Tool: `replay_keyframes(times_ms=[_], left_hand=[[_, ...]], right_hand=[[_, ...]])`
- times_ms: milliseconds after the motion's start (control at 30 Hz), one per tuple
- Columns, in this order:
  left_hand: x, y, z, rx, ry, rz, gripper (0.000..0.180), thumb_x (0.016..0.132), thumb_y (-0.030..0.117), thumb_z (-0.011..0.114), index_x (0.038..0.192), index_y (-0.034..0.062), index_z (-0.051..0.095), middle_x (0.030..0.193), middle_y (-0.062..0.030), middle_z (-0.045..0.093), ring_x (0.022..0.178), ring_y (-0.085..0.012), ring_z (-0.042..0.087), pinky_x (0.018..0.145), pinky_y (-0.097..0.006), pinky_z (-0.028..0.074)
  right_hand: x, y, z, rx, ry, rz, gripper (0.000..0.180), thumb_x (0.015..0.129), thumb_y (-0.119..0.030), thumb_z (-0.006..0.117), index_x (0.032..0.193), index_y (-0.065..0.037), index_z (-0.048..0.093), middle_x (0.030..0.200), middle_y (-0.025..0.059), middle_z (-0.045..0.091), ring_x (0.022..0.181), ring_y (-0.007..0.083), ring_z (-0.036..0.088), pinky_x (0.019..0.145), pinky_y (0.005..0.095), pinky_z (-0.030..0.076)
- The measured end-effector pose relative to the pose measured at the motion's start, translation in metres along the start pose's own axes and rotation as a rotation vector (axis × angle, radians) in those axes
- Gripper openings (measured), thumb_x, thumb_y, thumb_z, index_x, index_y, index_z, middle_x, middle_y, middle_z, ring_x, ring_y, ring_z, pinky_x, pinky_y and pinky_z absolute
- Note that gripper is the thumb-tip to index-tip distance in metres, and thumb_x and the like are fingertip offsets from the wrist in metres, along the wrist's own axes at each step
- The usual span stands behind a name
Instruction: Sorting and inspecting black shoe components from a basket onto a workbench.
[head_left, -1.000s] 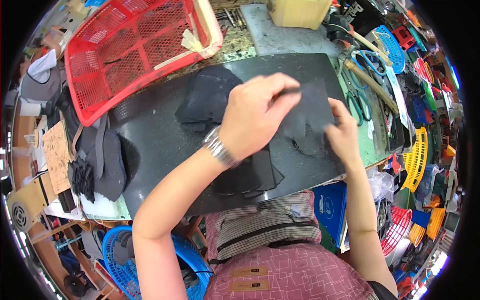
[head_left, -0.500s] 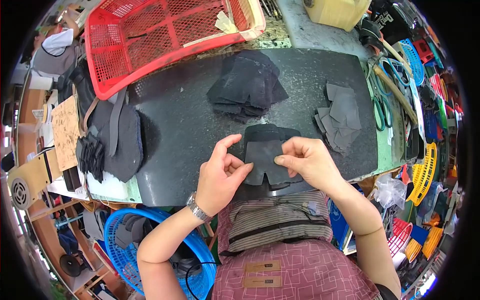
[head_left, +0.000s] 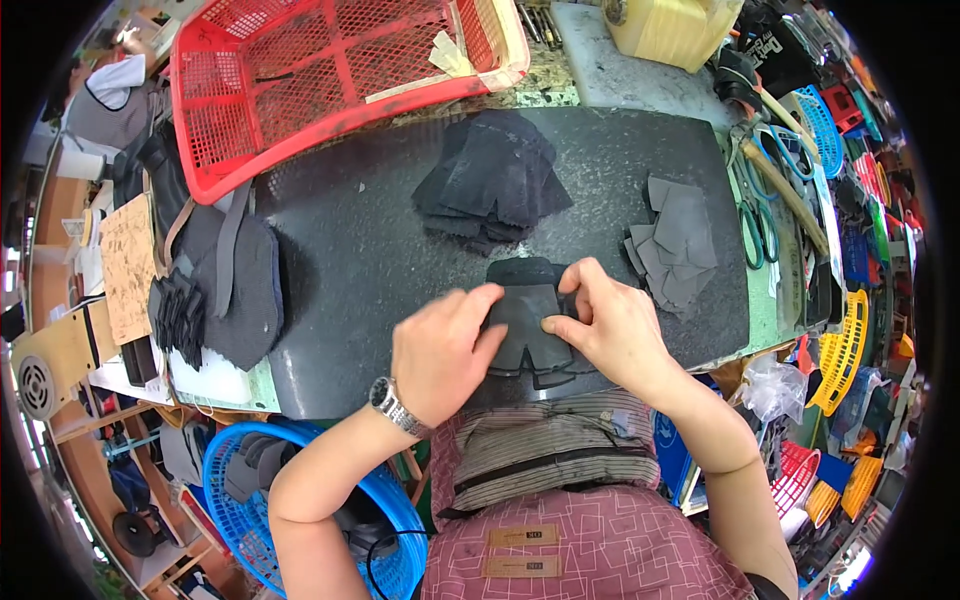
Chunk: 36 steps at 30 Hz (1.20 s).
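In front of my body, a smooth dark grey notched piece (head_left: pixel 525 312) lies over darker, fuzzy-looking pieces, whose edges show above and below it. My left hand (head_left: pixel 445 350), slightly blurred, has its bent fingers and thumb at the piece's left edge. At the right edge my right hand (head_left: pixel 618 325) pinches, thumb on top of the grey piece and index finger curled near its upper corner. Beyond the hands lies a stack of dark fuzzy pieces (head_left: pixel 495 175). To the right is a loose pile of smooth grey pieces (head_left: pixel 680 240).
All this lies on a black work board (head_left: pixel 345 260). A red plastic basket (head_left: pixel 270 165) stands at the far left, with dark cut pieces (head_left: pixel 178 320) below it. Scissors (head_left: pixel 760 235) and a wooden-handled tool (head_left: pixel 790 200) lie right. A blue basket (head_left: pixel 235 535) stands low at left.
My left hand has moved up along the piece's left edge, and its raised index finger has come down to it. My right index finger has moved to the upper corner.
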<state>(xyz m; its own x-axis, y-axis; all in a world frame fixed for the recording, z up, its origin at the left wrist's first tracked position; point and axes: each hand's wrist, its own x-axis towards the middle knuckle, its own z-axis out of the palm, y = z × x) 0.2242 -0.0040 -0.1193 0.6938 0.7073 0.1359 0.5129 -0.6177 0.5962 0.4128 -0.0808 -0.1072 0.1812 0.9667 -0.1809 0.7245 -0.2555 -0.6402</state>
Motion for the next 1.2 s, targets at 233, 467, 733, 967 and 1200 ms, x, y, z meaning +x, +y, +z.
replay_keyframes(times_ms=[233, 467, 733, 967, 1200], left_hand=[[0.092, -0.028, -0.021, 0.185, 0.278, 0.432, 0.026, 0.072, 0.010, 0.071, 0.097, 0.0072, 0.066, 0.095, -0.0096, 0.062, 0.091, -0.0298, 0.059, 0.079, -0.038, 0.050], [0.111, -0.037, -0.016, -0.564, 0.337, -0.253, 0.017, 0.086, 0.015, 0.063, 0.091, -0.0007, 0.067, 0.078, -0.0096, 0.067, 0.073, -0.0085, 0.060, 0.066, -0.026, 0.048], [0.007, -0.003, -0.005, 0.400, 0.071, 0.903, 0.020, 0.078, 0.020, 0.064, 0.092, 0.0049, 0.065, 0.098, -0.0097, 0.063, 0.085, -0.0206, 0.057, 0.069, -0.031, 0.048], [0.046, 0.030, 0.019, -0.066, 0.192, 0.692, 0.048, 0.073, 0.037, 0.073, 0.108, 0.0051, 0.064, 0.114, -0.0138, 0.056, 0.098, -0.0292, 0.055, 0.083, -0.040, 0.047], [0.147, 0.073, 0.107, -0.077, -0.180, 0.351, 0.091, 0.064, 0.032, 0.079, 0.138, 0.0063, 0.032, 0.114, -0.0153, 0.056, 0.111, -0.0331, 0.049, 0.094, -0.042, 0.039]], right_hand=[[0.024, 0.001, -0.004, 0.229, 0.313, -0.302, 0.024, 0.077, -0.015, 0.071, 0.092, -0.004, 0.057, 0.076, 0.0086, 0.059, 0.068, 0.0225, 0.060, 0.061, 0.0331, 0.048], [0.077, 0.002, 0.009, 0.183, 0.450, -0.436, 0.018, 0.080, -0.012, 0.065, 0.095, -0.004, 0.060, 0.091, 0.0125, 0.063, 0.086, 0.0294, 0.061, 0.077, 0.0375, 0.049], [0.070, 0.042, -0.032, 0.338, 0.360, -0.251, 0.027, 0.080, -0.012, 0.067, 0.106, -0.005, 0.062, 0.101, 0.0100, 0.063, 0.091, 0.0208, 0.063, 0.080, 0.0319, 0.050], [0.011, 0.126, -0.085, -0.475, 0.463, -0.086, 0.038, 0.076, -0.027, 0.071, 0.105, -0.004, 0.063, 0.111, 0.0134, 0.060, 0.104, 0.0314, 0.055, 0.089, 0.0388, 0.044], [0.024, 0.127, -0.090, -0.146, 0.322, 0.119, 0.033, 0.073, -0.026, 0.074, 0.093, -0.002, 0.062, 0.094, 0.0112, 0.060, 0.090, 0.0278, 0.058, 0.079, 0.0371, 0.046]])
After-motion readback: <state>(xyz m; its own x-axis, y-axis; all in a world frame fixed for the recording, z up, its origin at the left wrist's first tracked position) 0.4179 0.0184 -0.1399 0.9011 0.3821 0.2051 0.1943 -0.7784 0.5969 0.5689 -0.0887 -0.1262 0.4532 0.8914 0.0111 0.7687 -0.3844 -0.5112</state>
